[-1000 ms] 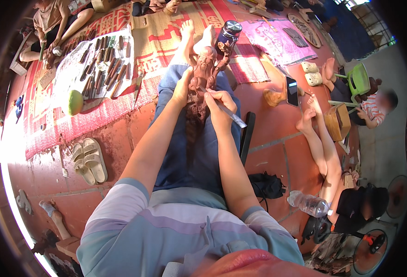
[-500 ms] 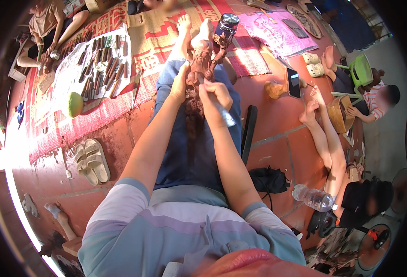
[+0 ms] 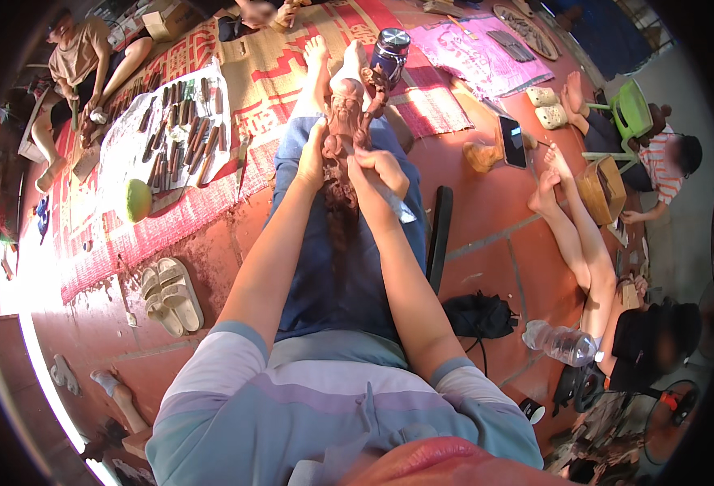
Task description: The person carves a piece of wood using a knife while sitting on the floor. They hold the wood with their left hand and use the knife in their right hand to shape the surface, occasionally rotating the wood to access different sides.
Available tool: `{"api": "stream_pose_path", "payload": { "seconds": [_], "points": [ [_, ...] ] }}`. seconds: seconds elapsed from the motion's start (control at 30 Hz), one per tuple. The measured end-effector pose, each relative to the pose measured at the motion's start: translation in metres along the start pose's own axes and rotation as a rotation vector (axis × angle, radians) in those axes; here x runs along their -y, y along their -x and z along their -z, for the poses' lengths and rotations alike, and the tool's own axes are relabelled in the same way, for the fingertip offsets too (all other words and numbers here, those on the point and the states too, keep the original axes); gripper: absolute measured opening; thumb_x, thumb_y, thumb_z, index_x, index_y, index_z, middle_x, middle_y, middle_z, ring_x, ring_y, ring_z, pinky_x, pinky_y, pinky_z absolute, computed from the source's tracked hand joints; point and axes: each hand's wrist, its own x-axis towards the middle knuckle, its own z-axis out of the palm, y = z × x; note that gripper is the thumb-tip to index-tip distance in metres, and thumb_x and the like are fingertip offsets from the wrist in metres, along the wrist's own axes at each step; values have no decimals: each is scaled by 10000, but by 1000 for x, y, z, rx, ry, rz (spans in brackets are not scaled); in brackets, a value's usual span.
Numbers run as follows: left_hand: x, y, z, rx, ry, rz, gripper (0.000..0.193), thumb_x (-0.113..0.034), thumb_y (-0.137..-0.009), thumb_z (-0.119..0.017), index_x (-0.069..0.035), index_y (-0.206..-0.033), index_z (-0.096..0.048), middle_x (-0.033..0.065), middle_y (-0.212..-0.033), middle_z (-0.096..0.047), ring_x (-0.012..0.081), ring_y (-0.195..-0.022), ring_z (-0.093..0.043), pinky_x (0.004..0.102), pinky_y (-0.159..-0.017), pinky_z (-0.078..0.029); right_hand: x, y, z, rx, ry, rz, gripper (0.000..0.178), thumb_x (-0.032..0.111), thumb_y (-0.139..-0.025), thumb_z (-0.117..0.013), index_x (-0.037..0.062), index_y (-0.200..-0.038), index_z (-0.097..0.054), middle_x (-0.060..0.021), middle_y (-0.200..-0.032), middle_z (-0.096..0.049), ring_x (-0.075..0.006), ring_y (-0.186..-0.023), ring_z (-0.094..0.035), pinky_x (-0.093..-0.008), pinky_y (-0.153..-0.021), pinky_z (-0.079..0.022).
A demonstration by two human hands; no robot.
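A reddish-brown carved figure [image 3: 343,121] with a bearded head lies between the person's legs, over the blue jeans [image 3: 316,279], its head pointing away from the body. It looks like dense, stiff wood, probably moderately heavy and dry enough not to slip; the thin, knobbly branch [image 3: 378,87] on its right is likely the fragile part, so the thick torso or rough lower block seems the safer hold. The left grip [image 3: 313,158] is closed around the figure's left side, at the torso and clear of that branch. The right grip [image 3: 381,172] is curled around a slim, pale flat tool [image 3: 398,209], whose end shows below the fingers; whether its tip touches the wood cannot be told. Beyond the head, near the bare feet, stands a dark flask [image 3: 389,55] with a shiny lid. On the patterned mat [image 3: 272,58] to the left, dark-handled tools [image 3: 198,139] lie on a white sheet [image 3: 120,160], a green rounded object [image 3: 137,200] near its closest edge. Pale sandals [image 3: 171,296] sit on the tiled floor [image 3: 486,267], and a phone [image 3: 512,142] leans by a wooden piece [image 3: 482,156] to the right.
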Motion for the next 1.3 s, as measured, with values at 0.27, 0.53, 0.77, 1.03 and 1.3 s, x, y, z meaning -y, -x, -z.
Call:
{"api": "stream_pose_path", "payload": {
  "seconds": [0.27,0.53,0.77,1.03,1.3],
  "points": [
    [3,-7,11,27,0,11,488,-487,-863,-539,-96,-1150,-591,63,-1021,-657,169,-883,-629,305,-799,-500,3,8,4,20,3,-19,136,-44,-713,-709,5,-726,-582,-107,-766,-643,-207,-743,-651,-282,-690,-507],
    [4,2,6,82,44,8,533,-507,-867,-518,-87,-1192,-564,73,-1076,-636,198,-942,-613,333,-845,-488,5,9,-1,0,48,27,151,-53,-704,-712,7,-723,-575,-107,-741,-626,-210,-763,-656,-299,-707,-515],
    [4,2,3,-4,-7,8,530,-506,-869,-515,-86,-1188,-566,67,-1071,-639,193,-956,-607,322,-855,-481,4,-8,-3,5,39,-39,130,-43,-724,-695,-3,-728,-571,-98,-743,-627,-189,-734,-643,-281,-686,-504],
    [-4,12,-9,25,-69,-5,533,-535,-877,-494,-111,-1189,-573,37,-1010,-629,136,-854,-599,262,-689,-472,2,-14,1,5,24,-11,145,-58,-711,-701,1,-722,-569,-103,-747,-624,-190,-722,-637,-265,-665,-490],
    [-2,11,-8,31,-18,-29,480,-530,-877,-495,-125,-1113,-595,14,-934,-625,121,-812,-591,237,-667,-456,6,-4,9,81,42,5,146,-29,-703,-704,13,-696,-565,-98,-710,-606,-192,-712,-645,-277,-658,-501]
  ]
}}
